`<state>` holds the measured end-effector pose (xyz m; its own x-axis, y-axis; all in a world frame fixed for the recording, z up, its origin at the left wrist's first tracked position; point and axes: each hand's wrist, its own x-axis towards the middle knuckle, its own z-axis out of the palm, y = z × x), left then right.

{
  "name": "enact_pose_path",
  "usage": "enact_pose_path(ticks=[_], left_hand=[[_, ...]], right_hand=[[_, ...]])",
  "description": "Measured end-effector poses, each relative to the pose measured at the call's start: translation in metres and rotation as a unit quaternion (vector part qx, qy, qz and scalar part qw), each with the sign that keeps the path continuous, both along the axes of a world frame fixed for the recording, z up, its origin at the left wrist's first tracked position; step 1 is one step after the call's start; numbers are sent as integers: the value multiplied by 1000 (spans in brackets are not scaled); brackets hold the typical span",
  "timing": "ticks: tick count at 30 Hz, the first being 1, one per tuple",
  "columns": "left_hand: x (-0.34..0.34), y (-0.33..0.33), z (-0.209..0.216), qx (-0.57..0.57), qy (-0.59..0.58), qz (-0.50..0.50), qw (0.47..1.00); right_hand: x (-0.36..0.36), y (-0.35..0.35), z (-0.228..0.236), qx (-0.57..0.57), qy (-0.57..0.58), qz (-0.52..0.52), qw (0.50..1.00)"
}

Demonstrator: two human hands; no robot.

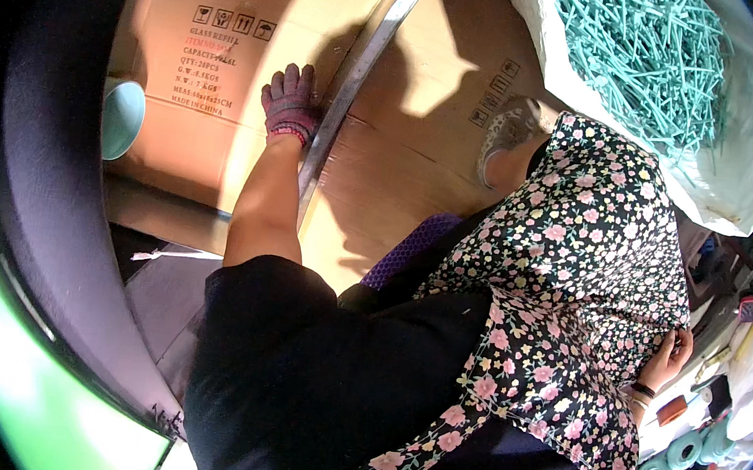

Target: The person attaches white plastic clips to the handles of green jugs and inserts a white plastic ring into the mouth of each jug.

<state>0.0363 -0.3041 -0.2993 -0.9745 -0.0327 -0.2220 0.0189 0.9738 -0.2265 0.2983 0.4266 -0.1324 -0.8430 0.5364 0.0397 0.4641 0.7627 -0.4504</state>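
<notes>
My left hand (291,104), in a greyish-purple knit glove with a pink cuff, lies palm down on a brown cardboard sheet (213,142). Its fingers are stretched out and a little apart, with nothing in them. Just to its right a narrow metal bar (355,79) runs across the cardboard, close to the wrist. Bare apart from a dark band at the wrist, my right hand (668,363) rests against the side of my black floral apron (586,228). Its fingers look loosely extended along the cloth, and I see nothing held there.
At the upper right stands a white sack (751,203) filled with thin teal plastic sticks (647,62). A pale teal round container (122,120) is at the left edge. My foot (508,134) is on the cardboard. Teal spools (684,450) lie among clutter at the lower right.
</notes>
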Motion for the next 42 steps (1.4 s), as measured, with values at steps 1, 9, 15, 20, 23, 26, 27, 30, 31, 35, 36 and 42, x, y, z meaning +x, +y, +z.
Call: enact_pose_path(ticks=[1, 9, 15, 20, 23, 26, 27, 30, 31, 35, 36, 42], left_hand=[[-5, 2, 4, 5, -20, 4, 1000], [-18, -21, 7, 189, 64, 144, 969], [-23, -111, 122, -466, -412, 109, 776], [-18, -185, 151, -657, -421, -481, -400], [12, -203, 140, -704, -441, -465, -306], [26, -202, 118, -781, -414, -457, -104], [31, -189, 115, -789, -402, -450, -112], [45, -91, 120, -589, -398, -450, -541], [55, -88, 110, -796, -403, -398, -212], [58, -77, 115, -788, -373, -380, -309], [51, -58, 136, -801, -347, -380, -307], [79, 78, 196, -899, -113, -301, -298]], right_hand=[[-2, -1, 2, -7, 1, 0, 1000], [1, -5, 10, -2, -16, -31, 999], [-2, -5, 9, -22, -10, -16, 1000], [0, -11, 6, 22, -18, -18, 999], [-10, -6, 1, 6, -4, -8, 1000], [-8, -6, -7, 10, 19, -1, 1000], [-5, -7, -9, 2, 23, -9, 1000], [-5, -14, -6, -10, 34, -23, 999], [-12, -15, -5, -14, 38, -14, 999], [-28, -19, 3, 23, 19, 29, 999], [-33, -30, 10, 101, 16, 58, 993], [-89, -107, 44, -115, 121, 163, 972]])
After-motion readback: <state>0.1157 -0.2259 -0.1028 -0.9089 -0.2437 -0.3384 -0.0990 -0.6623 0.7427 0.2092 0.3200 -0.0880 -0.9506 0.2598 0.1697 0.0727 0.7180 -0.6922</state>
